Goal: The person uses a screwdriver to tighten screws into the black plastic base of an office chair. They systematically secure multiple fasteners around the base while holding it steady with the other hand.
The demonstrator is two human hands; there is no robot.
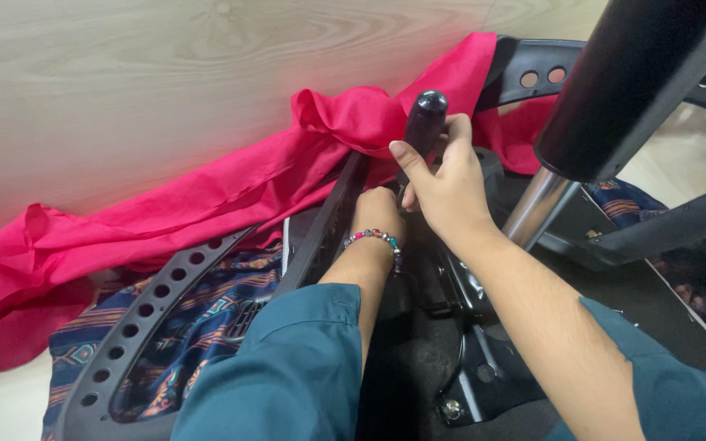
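Observation:
My right hand point(444, 186) grips a black lever handle point(424, 117) that sticks up from the underside of an overturned office chair. My left hand point(375, 209), with a beaded bracelet point(373, 237) on its wrist, reaches down beside the same lever into the black seat mechanism point(467, 359); its fingers are hidden behind the right hand. Both arms wear teal sleeves point(288, 367).
The chair's chrome and black gas cylinder point(582, 139) rises at the upper right. A perforated black armrest piece point(136, 327) lies at the lower left. Bright pink cloth point(206, 196) and a patterned blue cloth point(198, 318) lie on the pale wood floor point(124, 82).

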